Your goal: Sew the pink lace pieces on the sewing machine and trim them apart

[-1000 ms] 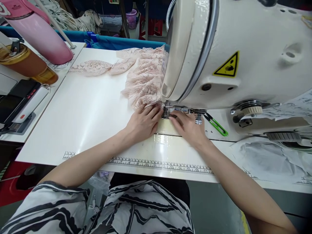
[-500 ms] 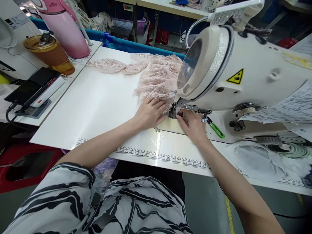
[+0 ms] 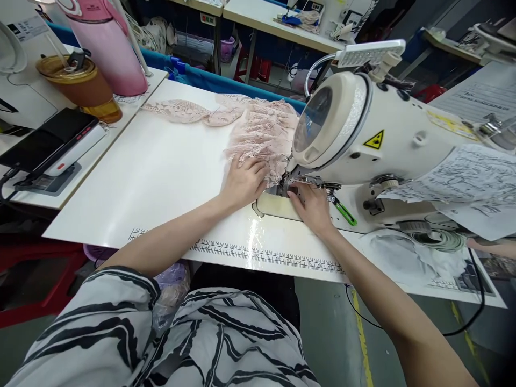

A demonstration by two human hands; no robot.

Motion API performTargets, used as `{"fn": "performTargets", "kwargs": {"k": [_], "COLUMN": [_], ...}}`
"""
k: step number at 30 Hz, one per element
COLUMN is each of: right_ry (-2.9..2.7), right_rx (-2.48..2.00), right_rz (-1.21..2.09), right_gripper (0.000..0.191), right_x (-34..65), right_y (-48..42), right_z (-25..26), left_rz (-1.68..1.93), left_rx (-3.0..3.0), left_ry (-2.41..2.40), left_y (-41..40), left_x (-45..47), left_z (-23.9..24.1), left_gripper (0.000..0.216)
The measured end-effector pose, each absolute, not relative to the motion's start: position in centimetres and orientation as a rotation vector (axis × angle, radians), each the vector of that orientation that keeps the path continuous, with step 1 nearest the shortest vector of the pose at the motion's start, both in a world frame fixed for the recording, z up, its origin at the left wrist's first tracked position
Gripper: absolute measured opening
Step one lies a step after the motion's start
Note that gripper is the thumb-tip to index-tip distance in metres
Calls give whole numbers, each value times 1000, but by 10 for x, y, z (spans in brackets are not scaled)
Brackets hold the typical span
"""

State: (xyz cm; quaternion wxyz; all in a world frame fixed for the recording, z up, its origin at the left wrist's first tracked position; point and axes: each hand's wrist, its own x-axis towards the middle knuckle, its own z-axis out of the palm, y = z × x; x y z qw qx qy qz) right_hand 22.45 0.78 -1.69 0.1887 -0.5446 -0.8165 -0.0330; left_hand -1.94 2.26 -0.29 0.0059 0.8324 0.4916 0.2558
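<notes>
A pale pink lace fabric, gathered in soft ruffles (image 3: 260,134), lies heaped on the white table (image 3: 161,177) just left of the cream industrial sewing machine (image 3: 387,145), its near edge drawn in under the machine's needle end. Its weave is open and patterned, and a flatter strip of the same lace (image 3: 177,110) trails away from the heap along the table's far edge, well away from the machine.

Farther from the machine, on a lower side surface past the table's left edge, stand a tall pink bottle (image 3: 113,54) and an amber cup with a dark lid (image 3: 78,83), which seems to hold a brownish drink; what the bottle holds cannot be seen.

The left hand (image 3: 244,180) lies flat, fingers spread, pressing the lace's near edge against the table just left of the machine's needle. The right hand (image 3: 308,204) rests in front of the needle, fingers extended and pushed up against the presser foot, touching the machine bed; whether it pinches any lace there cannot be told. The lace sits mostly beyond the left hand, and only its near edge reaches between the two hands.

A printed ruler strip (image 3: 266,255) runs along the table's near edge, in front of the machine.
</notes>
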Motion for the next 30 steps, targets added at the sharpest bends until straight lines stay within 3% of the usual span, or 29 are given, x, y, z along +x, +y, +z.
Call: {"fn": "performTargets", "kwargs": {"k": [5, 10, 17, 25, 30], "right_ry": [-2302, -2313, -2295, -2269, -2267], "right_rx": [-1563, -1549, -1568, -1556, -1528], "right_rz": [-49, -12, 21, 48, 25], "right_gripper": [41, 37, 37, 36, 38], "right_x": [222, 220, 222, 221, 221], "right_y": [8, 8, 9, 12, 13], "right_z": [-16, -14, -13, -12, -13], "left_rz": [966, 991, 991, 911, 841], "left_rx": [2487, 1678, 1072, 1672, 2267], "left_ry": [1308, 807, 596, 690, 891], "left_y": [20, 27, 35, 26, 14], "left_x": [-16, -4, -1, -5, -8], "left_z": [2, -7, -8, -3, 8], "left_gripper": [36, 59, 48, 24, 31]}}
